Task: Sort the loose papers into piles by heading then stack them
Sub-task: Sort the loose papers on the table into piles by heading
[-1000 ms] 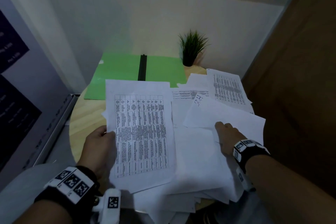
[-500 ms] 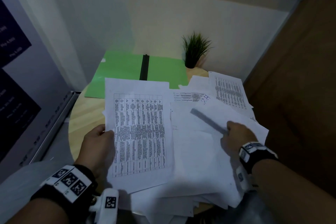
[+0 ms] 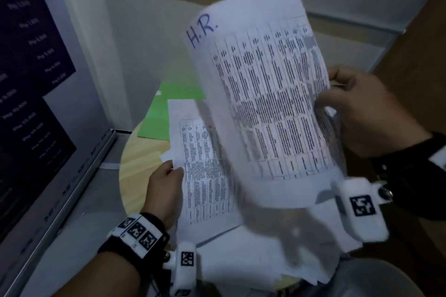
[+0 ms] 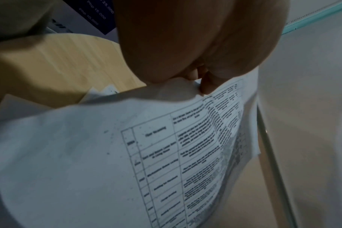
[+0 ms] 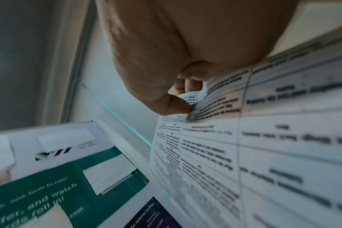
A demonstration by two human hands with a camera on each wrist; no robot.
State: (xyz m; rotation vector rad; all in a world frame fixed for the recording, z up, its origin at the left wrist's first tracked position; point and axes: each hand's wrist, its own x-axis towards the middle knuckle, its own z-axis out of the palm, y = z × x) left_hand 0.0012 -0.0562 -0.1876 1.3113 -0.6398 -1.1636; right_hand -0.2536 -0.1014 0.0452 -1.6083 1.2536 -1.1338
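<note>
Dim room, low light. Round light-wood table (image 3: 137,161) against a pale wall (image 3: 154,38). Dark poster (image 3: 26,60) with white price lines in a metal frame on the left. Brown wood panel (image 3: 415,38) on the right. Green folder (image 3: 166,113) on the table.

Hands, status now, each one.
Left hand: pinching a white printed table sheet on the pile.
Right hand: holding up the white sheet headed "H.R.".

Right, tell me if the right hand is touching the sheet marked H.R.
Touching. The right wrist view shows the right hand pinching the edge of the H.R. sheet between thumb and fingers; the head view shows the same grip at the sheet's right edge.
</note>
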